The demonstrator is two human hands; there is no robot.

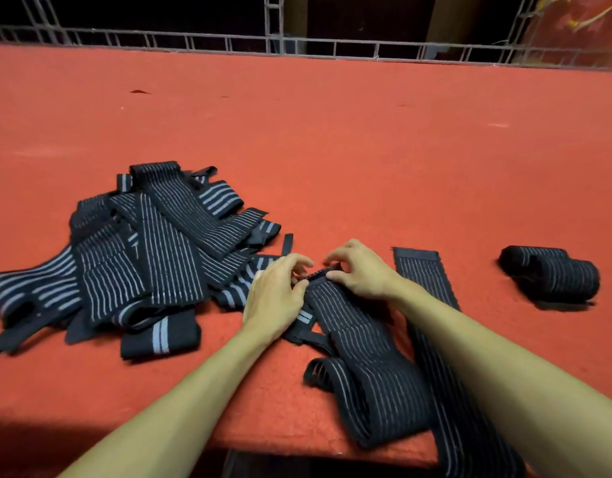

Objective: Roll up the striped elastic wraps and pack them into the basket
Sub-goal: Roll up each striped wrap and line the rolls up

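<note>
- The flat red bench [332, 150] has a matt, felt-like cloth cover, slightly fuzzy and faintly scuffed.
- The heap of black striped elastic wraps [152, 257] is woven stretch cloth, dull, ribbed along its grey-white stripes.
- The long black striped wrap [359, 346] near the front edge shows the same matt, ribbed weave.
- The two black rolled wraps [552, 274] look soft and unglossy.
- The grey lattice frame [194, 41] behind looks like dull metal.
- The red patterned sheet [580, 25] has a slight sheen; its material is unclear.
</note>
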